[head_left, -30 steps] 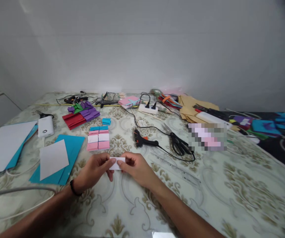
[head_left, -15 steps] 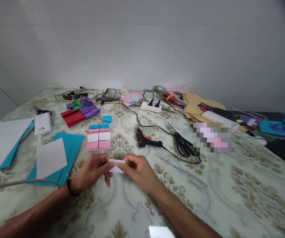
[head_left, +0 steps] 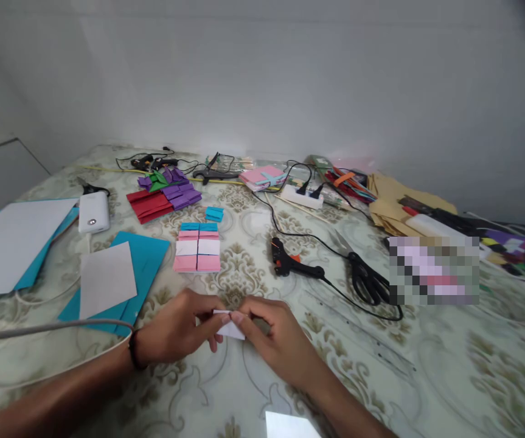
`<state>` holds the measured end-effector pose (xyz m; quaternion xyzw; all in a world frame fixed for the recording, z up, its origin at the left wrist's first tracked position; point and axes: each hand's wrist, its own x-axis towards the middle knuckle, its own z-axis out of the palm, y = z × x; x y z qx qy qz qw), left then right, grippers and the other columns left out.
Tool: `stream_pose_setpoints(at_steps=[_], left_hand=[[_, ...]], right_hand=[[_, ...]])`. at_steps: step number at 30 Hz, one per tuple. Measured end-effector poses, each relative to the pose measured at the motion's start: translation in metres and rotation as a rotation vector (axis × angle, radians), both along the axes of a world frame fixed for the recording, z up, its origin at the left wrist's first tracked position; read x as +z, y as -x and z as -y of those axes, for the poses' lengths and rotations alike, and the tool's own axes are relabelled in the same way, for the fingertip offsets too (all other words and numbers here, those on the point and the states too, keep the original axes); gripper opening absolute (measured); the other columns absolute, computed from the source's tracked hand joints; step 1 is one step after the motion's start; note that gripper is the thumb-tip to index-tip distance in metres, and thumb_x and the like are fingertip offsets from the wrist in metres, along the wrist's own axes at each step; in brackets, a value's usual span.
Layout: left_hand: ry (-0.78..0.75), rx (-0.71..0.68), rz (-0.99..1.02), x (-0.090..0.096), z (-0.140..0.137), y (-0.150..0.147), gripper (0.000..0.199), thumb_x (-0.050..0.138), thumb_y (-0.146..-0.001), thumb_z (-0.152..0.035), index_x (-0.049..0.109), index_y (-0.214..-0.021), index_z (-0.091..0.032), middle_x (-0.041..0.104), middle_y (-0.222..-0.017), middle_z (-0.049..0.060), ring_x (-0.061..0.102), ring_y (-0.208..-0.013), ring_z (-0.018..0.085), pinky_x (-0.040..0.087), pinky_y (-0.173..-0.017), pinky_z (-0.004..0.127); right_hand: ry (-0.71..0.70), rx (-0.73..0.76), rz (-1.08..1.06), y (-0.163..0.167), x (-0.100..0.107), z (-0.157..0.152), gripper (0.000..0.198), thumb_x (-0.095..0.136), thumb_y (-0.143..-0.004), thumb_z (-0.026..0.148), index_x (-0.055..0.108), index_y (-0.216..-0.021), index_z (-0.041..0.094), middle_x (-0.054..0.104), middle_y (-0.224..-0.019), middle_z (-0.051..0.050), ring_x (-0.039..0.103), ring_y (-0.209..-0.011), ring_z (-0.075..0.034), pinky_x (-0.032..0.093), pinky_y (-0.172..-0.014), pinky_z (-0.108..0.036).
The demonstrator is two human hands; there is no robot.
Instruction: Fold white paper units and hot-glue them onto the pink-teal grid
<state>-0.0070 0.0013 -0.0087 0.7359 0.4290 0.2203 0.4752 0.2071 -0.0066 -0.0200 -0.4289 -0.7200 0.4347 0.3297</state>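
White paper piece (head_left: 232, 330): at 6 o'clock of the pink-and-white strips (head_left: 197, 247), slightly toward 5, pinched by both hands; whether it touches the tablecloth (head_left: 239, 389) I cannot tell.
Paper edge: could crumple or take a crooked crease if the thumbs, almost meeting at its 12 o'clock edge, press unevenly.
Left grip: could slip, since the paper is small and little of it is covered.
Glue gun cord (head_left: 344, 298): lies toward 2 to 3 o'clock; a right-hand swing that way might snag it.
Left hand (head_left: 180, 328): at 9 o'clock, thumb and forefinger closed on the paper, other fingers curled.
Right hand (head_left: 278, 340): at 3 o'clock, mirroring that pinch, forearm slanting toward 5.
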Motion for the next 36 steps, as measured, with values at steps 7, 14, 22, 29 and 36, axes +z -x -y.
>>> stream_pose_setpoints(at_steps=[7, 14, 22, 29, 36], left_hand=[[-0.004, 0.021, 0.004, 0.0, -0.003, 0.004, 0.039, 0.058, -0.104, -0.038, 0.075, -0.076, -0.016, 0.08, -0.064, 0.004, 0.077, -0.063, 0.018, 0.053, -0.064, 0.021], [0.062, 0.062, 0.02, -0.011, -0.01, 0.002, 0.025, 0.063, -0.096, -0.032, 0.076, -0.084, -0.016, 0.073, -0.07, 0.001, 0.066, -0.062, 0.014, 0.046, -0.059, 0.021], [-0.023, 0.022, 0.098, -0.012, -0.008, 0.006, 0.021, 0.065, -0.092, -0.025, 0.076, -0.077, -0.015, 0.07, -0.069, 0.0, 0.056, -0.064, 0.011, 0.044, -0.061, 0.02], [-0.074, 0.104, 0.074, -0.007, -0.01, 0.007, 0.022, 0.067, -0.096, -0.033, 0.082, -0.088, -0.02, 0.079, -0.078, 0.001, 0.068, -0.069, 0.013, 0.05, -0.063, 0.02], [-0.314, 0.061, 0.022, -0.004, 0.002, 0.001, 0.013, 0.069, -0.091, -0.016, 0.078, -0.084, -0.02, 0.08, -0.075, -0.003, 0.071, -0.066, 0.01, 0.052, -0.067, 0.017]], right_hand=[[-0.041, -0.023, -0.001, 0.003, -0.001, 0.0, 0.037, 0.058, -0.103, 0.036, 0.062, -0.071, 0.02, 0.058, -0.067, 0.001, 0.055, -0.064, -0.015, 0.038, -0.062, -0.028], [-0.016, 0.058, 0.04, 0.0, -0.001, -0.004, 0.036, 0.055, -0.1, 0.028, 0.052, -0.065, 0.02, 0.054, -0.064, 0.001, 0.053, -0.064, -0.015, 0.037, -0.061, -0.027], [-0.05, 0.081, -0.061, 0.005, -0.003, -0.001, 0.025, 0.059, -0.096, 0.021, 0.06, -0.071, 0.02, 0.057, -0.069, 0.001, 0.056, -0.066, -0.014, 0.04, -0.064, -0.026], [-0.072, -0.083, -0.121, -0.003, 0.001, -0.006, 0.014, 0.064, -0.095, 0.023, 0.07, -0.082, 0.02, 0.059, -0.075, 0.001, 0.057, -0.07, -0.015, 0.042, -0.065, -0.026], [-0.131, -0.001, -0.137, 0.002, -0.001, 0.0, 0.009, 0.063, -0.084, 0.012, 0.062, -0.082, 0.021, 0.059, -0.079, 0.001, 0.057, -0.074, -0.015, 0.043, -0.07, -0.027]])
